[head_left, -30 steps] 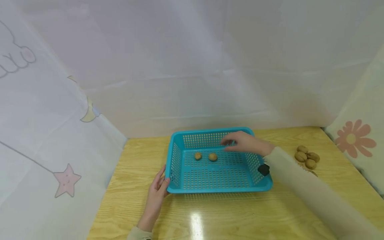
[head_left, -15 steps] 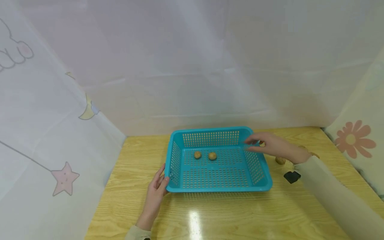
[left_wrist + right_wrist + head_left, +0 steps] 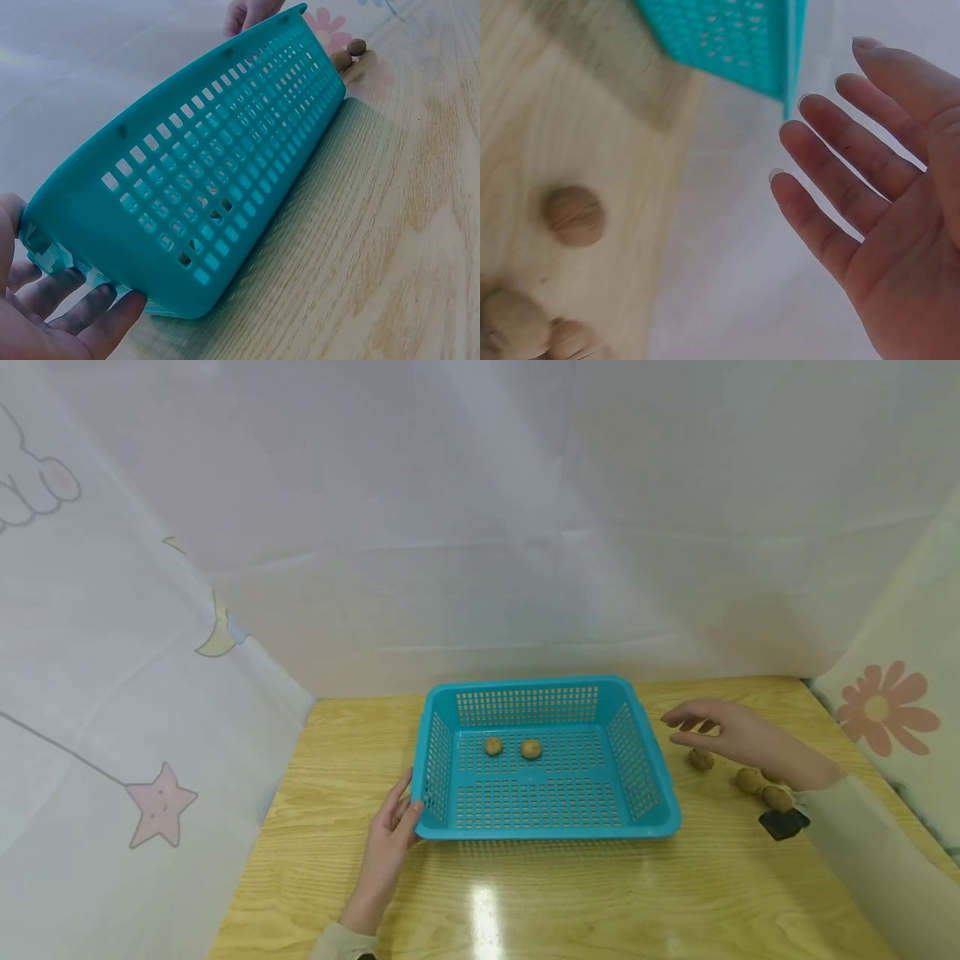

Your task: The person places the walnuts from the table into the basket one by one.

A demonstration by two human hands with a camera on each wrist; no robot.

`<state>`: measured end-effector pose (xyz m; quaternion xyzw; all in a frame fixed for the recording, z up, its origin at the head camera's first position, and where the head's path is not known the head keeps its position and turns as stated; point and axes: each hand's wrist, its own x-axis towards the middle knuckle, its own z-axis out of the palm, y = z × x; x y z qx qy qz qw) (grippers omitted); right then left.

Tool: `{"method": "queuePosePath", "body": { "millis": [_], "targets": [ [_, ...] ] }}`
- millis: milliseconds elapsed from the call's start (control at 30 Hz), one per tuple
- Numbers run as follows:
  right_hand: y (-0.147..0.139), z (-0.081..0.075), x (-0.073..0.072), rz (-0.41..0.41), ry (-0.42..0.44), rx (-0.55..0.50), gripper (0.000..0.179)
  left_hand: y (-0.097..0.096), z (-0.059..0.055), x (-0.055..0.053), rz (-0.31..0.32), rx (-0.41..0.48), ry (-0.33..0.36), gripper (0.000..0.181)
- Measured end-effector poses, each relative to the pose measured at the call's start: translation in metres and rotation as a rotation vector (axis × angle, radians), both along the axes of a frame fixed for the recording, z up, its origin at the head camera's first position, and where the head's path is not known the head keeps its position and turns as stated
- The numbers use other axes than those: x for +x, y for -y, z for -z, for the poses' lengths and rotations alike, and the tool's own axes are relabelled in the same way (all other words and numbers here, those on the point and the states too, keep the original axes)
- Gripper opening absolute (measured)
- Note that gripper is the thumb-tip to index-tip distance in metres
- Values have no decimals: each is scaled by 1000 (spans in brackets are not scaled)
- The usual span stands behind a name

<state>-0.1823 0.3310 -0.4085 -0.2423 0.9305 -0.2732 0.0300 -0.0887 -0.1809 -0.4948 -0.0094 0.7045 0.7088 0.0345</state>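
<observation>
A turquoise plastic basket (image 3: 540,837) with perforated walls stands on the wooden table. Two walnuts, a left one (image 3: 493,746) and a right one (image 3: 531,749), lie apart on its floor. My left hand (image 3: 393,831) holds the basket's near left corner, thumb at the rim and fingers against the outer wall (image 3: 82,300). Beyond the basket's right side my right hand (image 3: 731,735) hovers over the table, holding nothing, its fingers (image 3: 840,180) loosely extended. Below it lies a single walnut (image 3: 701,760). More walnuts (image 3: 748,780) sit under my right wrist, partly hidden by the arm.
A pale curtain (image 3: 480,543) with printed figures hangs behind the table and along both sides. The wooden table (image 3: 570,902) shows a bright reflection near its front. A black device (image 3: 783,823) hangs at my right wrist.
My right hand has moved right, from above the basket's interior to past its right rim, over the loose walnuts. The left hand stays at the corner, and the basket stays in place.
</observation>
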Motion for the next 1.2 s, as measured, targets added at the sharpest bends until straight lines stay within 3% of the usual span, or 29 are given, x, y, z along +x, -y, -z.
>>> {"method": "queuePosePath", "body": {
  "millis": [300, 467, 600, 933, 1200],
  "targets": [
    [-36, 38, 1, 7, -3, 1, 31, 0, -2, 0, -1, 3, 9, 61],
    [-48, 56, 0, 53, 77, 28, 36, 0, -2, 0, 5, 7, 8, 62],
    [-53, 64, -1, 89, 136, 35, 39, 1, 0, 0, 6, 3, -2, 62],
    [-62, 87, -6, 82, 162, -9, 37, 2, 3, 1, 18, 16, 11, 61],
    [-60, 92, -9, 84, 174, 25, 36, 1, 0, 1, 11, 16, 10, 61]
  ]
}}
